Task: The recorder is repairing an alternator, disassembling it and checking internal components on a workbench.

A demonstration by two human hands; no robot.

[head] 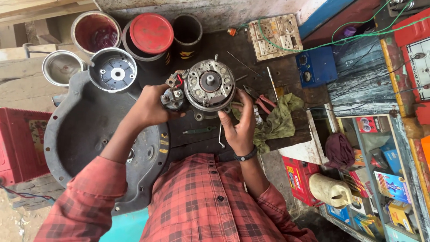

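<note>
I hold a round grey alternator (pixel 209 85) upright over a dark wooden workbench (pixel 251 49), its open end with a central shaft facing me. My left hand (pixel 152 105) grips its left side, fingers around a small metal part with red wires (pixel 174 96). My right hand (pixel 239 125) cups the lower right edge of the housing; a dark band sits on that wrist. Both sleeves are red plaid.
A large grey metal cover plate (pixel 85 134) lies at left. Behind it stand a round housing cap (pixel 112 69), a steel bowl (pixel 60 67) and red-lidded tins (pixel 150 33). A green rag (pixel 280 118), pliers (pixel 262 101), a socket board (pixel 275 36) and a blue meter (pixel 316 67) sit right.
</note>
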